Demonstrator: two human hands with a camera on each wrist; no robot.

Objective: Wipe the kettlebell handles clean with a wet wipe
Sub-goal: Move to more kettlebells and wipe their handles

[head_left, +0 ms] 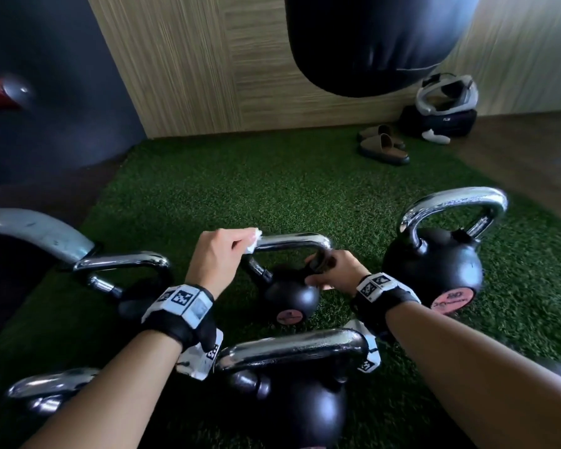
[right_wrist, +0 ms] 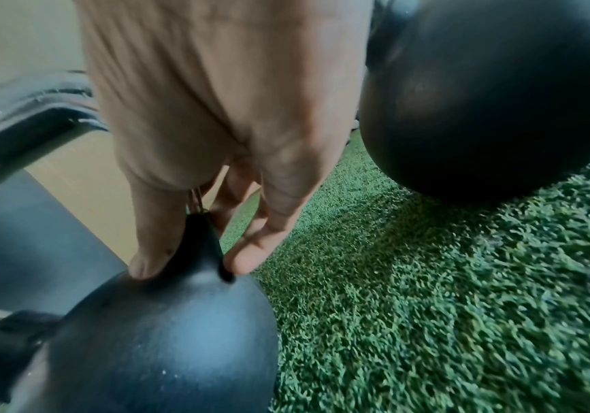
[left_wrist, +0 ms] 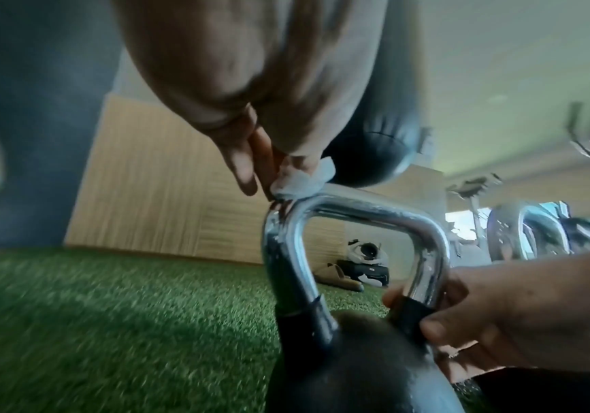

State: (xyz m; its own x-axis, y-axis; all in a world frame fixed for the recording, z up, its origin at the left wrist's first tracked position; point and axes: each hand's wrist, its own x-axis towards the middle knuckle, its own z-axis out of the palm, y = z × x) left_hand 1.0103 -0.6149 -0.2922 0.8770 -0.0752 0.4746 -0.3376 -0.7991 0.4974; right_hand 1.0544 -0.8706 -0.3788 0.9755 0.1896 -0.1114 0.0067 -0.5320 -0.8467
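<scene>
Left hand (head_left: 219,254) pinches a crumpled white wipe (head_left: 252,242) against the polished chrome handle (head_left: 293,240) of a round matte-black kettlebell (head_left: 290,298) on tufted green turf (head_left: 208,189); right hand (head_left: 336,270) grips the handle's base.

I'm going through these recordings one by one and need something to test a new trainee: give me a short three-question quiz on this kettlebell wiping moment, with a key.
1. True or false: the left hand presses the wet wipe against the handle of the middle kettlebell.
2. Where does the right hand grip that kettlebell? A) the top bar B) the base of the handle's right leg C) the pink label
3. Fill in: the kettlebells stand on green ____.

Key: 1 true; 2 B; 3 turf
</scene>
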